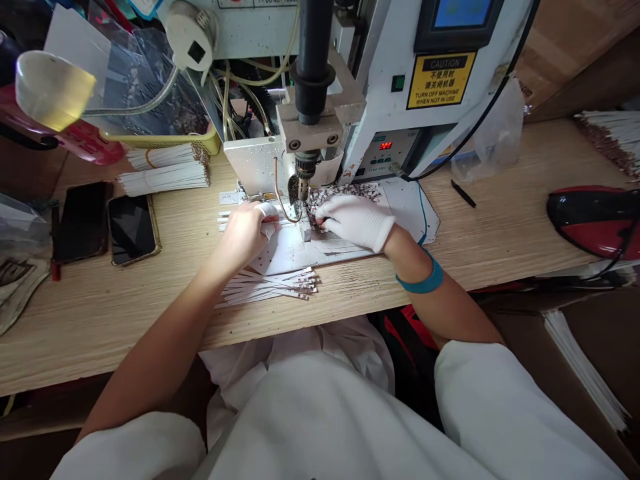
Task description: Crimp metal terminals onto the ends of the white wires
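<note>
My left hand, with white covers on its fingertips, is closed at the left of the machine's metal tip. Thin white strips run under and past its fingers, and it appears to pinch one. My right hand, in a white glove, is at the tip's right with thumb and fingers together; what they hold, if anything, is hidden. Small dark and white bits lie behind the glove on the white base plate. In front of the plate, several loose white strips have dark-marked ends.
Bundled white strips lie at the left, near two phones. A lamp leans in above them. The machine body stands at the back. At the right are a black pen-like piece and a red-and-black device.
</note>
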Motion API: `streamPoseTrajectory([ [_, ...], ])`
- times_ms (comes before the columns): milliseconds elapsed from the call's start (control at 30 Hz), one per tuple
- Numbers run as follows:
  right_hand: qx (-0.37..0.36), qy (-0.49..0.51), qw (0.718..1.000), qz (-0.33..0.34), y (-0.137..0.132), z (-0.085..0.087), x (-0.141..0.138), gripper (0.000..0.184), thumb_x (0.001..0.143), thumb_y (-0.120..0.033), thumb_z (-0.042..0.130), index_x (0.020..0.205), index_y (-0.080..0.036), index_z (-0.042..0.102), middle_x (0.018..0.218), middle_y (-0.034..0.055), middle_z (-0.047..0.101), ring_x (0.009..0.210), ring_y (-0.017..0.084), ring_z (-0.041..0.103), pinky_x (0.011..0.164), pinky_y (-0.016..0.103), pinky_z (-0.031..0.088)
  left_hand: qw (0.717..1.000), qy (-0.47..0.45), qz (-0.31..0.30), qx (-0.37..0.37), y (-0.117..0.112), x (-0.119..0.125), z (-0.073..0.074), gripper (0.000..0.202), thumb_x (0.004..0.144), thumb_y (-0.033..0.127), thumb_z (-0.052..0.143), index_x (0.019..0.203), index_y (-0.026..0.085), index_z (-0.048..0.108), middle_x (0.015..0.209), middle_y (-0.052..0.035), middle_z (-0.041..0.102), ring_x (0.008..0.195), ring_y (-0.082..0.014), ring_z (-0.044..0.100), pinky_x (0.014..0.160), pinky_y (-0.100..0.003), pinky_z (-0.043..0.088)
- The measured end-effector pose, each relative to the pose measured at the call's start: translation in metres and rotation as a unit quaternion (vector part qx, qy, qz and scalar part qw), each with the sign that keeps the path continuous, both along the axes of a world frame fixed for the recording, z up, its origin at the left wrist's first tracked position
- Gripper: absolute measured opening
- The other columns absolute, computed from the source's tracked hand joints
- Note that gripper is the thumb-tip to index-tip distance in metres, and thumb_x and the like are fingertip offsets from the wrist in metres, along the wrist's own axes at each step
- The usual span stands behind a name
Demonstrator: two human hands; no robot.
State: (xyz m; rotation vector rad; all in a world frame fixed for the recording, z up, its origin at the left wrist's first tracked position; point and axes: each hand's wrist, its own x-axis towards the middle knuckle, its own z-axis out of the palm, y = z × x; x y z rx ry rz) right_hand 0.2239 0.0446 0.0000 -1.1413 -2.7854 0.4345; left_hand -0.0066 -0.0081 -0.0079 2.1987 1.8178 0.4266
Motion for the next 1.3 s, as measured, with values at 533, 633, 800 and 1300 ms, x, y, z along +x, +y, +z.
streamPoseTrajectory([
  [533,0.021,0.144,0.989,-0.04,0.003,0.009,0.012,0.02,0.08,-0.018,0.059,0.093,-0.013,0.072,0.095,0.0077,0.069,0.086,0.021,0.062,0.079,0.031,0.044,0.991,-0.136,0.009,0.015,-0.01,-0.017,0.023,0.013,0.082,0.028,0.056,0.084,0.017,0.062,0.077,-0.0013,0.063,0.069,-0.0135,0.054,0.063,-0.024,0.038],
  [633,-0.035,0.183,0.982,-0.017,-0.014,0.032,0.016,0.019,0.082,-0.022,0.058,0.092,-0.015,0.073,0.093,0.0045,0.072,0.087,0.019,0.064,0.08,0.03,0.045,0.975,-0.22,0.021,0.013,-0.024,-0.027,0.04,0.012,0.081,0.029,0.06,0.082,0.017,0.06,0.074,-0.0009,0.059,0.067,-0.0128,0.051,0.061,-0.023,0.038],
  [800,-0.179,0.17,0.957,0.154,-0.052,0.047,-0.002,0.023,0.085,-0.019,0.056,0.098,-0.018,0.074,0.096,0.003,0.074,0.087,0.016,0.069,0.079,0.025,0.049,0.867,-0.493,0.038,0.055,-0.047,-0.025,0.049,0.012,0.082,0.03,0.064,0.086,0.018,0.06,0.068,-0.0004,0.055,0.057,-0.01,0.049,0.053,-0.021,0.037],
  [1300,-0.406,0.39,0.82,-0.104,-0.079,-0.004,-0.069,0.011,0.085,-0.016,0.052,0.091,-0.014,0.061,0.056,-0.003,0.059,0.039,0.007,0.046,0.037,0.017,0.036,0.439,-0.88,0.161,0.084,-0.078,0.024,0.033,0.023,0.098,0.022,0.037,0.085,0.015,0.056,0.061,0.005,0.041,0.047,-0.0041,0.039,0.047,-0.016,0.036],
])
